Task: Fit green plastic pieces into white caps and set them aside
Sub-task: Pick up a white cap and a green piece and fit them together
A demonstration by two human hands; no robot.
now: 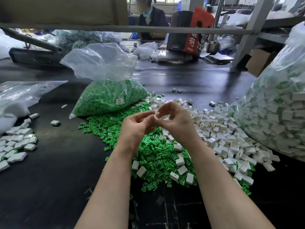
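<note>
Both hands meeting above the piles, fingers curled. Left hand (137, 124) and right hand (173, 118) pinching a small white cap (157, 114) btwn fingertips; blurred. Green pieces (153, 156) and loose caps (219, 134) lying on desk (49, 179) underneath.

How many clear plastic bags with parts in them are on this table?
3. A bag of green pieces stands centre-left, a big bag of white caps bulges at the right edge, and a bag lies at the left. More may sit farther back.
</note>
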